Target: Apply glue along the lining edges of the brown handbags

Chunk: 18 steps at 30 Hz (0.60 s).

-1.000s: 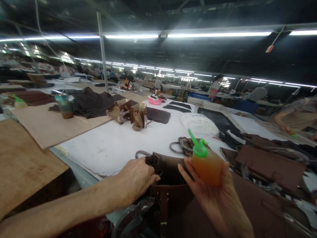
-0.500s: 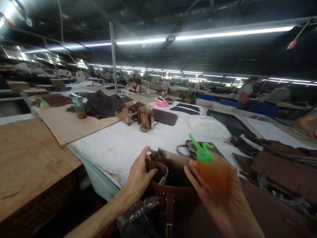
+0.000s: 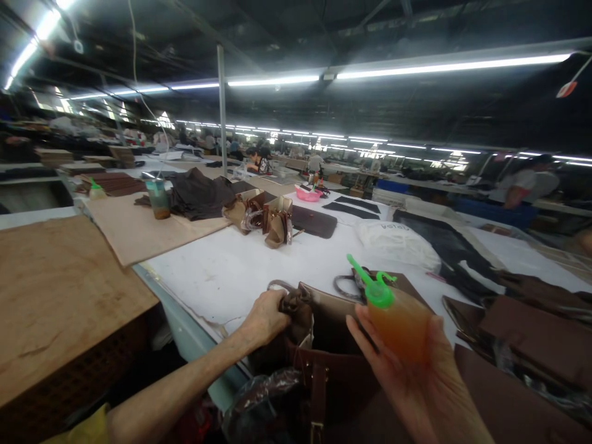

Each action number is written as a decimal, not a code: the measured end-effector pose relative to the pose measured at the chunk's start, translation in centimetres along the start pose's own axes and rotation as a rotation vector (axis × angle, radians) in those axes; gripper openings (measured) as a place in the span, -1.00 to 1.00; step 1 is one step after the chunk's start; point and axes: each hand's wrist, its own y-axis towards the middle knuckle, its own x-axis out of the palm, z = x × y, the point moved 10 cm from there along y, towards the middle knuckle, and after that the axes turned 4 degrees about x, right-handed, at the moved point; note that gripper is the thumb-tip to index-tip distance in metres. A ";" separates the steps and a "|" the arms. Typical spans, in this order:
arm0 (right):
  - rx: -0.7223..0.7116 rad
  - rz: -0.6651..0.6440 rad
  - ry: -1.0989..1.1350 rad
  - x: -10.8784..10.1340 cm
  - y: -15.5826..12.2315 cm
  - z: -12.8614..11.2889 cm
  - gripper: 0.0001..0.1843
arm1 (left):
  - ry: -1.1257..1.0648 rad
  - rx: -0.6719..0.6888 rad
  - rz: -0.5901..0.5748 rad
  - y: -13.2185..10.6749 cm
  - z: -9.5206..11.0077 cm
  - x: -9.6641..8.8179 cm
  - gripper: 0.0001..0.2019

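Fingers of left hand (image 3: 264, 317), previously spread, now pinch brown leather bag (image 3: 346, 377).
Above it, right hand (image 3: 411, 379) clasps green-capped orange plastic bottle (image 3: 398, 330).

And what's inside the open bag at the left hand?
Inside the bag, the brownish far wall shows, dark lower down. The near side hides the bottom, and the right hand and bottle cover part of the opening.

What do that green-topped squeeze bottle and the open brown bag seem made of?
The squeeze bottle is probably plastic with a satin finish: its wall looks translucent, showing orange. The open brown bag seems leather or imitation leather, smooth and low-sheen, judging by its even, dark face; which one, I can't tell.
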 end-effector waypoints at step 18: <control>0.037 -0.019 -0.048 -2.8 2.0 -0.6 -0.50 | -0.647 0.166 -0.067 0.3 -0.7 1.6 -0.84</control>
